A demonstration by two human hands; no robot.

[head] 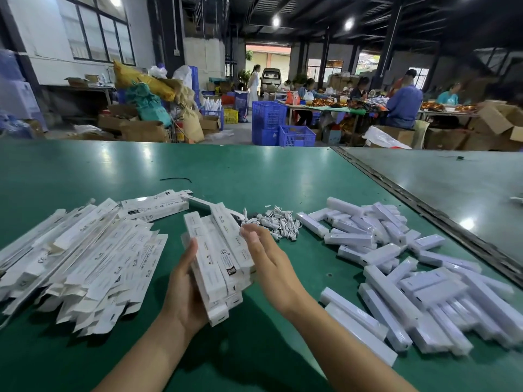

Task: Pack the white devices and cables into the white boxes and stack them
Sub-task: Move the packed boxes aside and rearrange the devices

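A stack of several long white packed boxes [219, 256] lies on the green table in front of me. My left hand [185, 290] presses flat against the stack's left side, fingers straight. My right hand [268, 261] rests with straight fingers against its right side. Behind the stack sits a heap of coiled white cables [278, 220]. A big loose pile of long white devices [407, 275] spreads over the right of the table. On the left lies a heap of flat, unfolded white boxes [82, 261].
A single white box [157, 206] lies behind the flat boxes, and a black cable tie [175, 179] farther back. A dark seam [424, 205] separates the green table [254, 171] from a second table on the right. People work at tables far behind.
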